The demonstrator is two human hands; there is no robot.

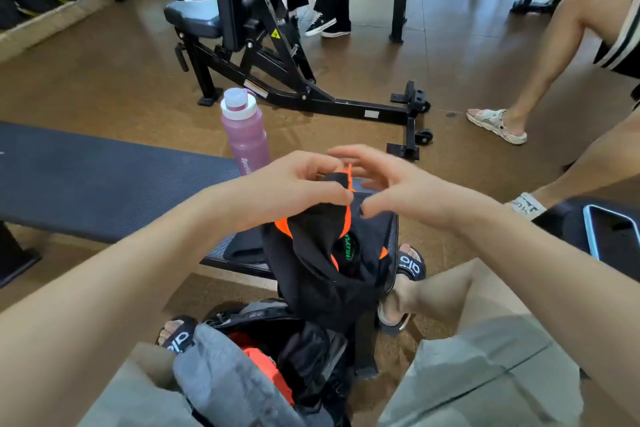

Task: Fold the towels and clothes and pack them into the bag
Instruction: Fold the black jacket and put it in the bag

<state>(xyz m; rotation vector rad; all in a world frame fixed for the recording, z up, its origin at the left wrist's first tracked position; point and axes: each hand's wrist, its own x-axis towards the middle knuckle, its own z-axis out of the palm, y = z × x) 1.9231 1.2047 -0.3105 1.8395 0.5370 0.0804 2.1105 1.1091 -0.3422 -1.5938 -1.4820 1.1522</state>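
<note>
You are pinching the black orange-trimmed garment (329, 253) in your left hand (294, 184), right hand (391, 184) spread loose at three o'clock, folding next.

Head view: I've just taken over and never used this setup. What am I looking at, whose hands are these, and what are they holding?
There is no machine here. A camera worn on a person's head looks down at their own bare hands in a gym. The left hand pinches the top of a black garment with orange trim, which hangs down; the right hand is beside it, fingers spread. Below, between the knees, sits an open bag with a grey towel at its mouth. A pink bottle stands by a padded bench. A phone lies on the right.
</note>
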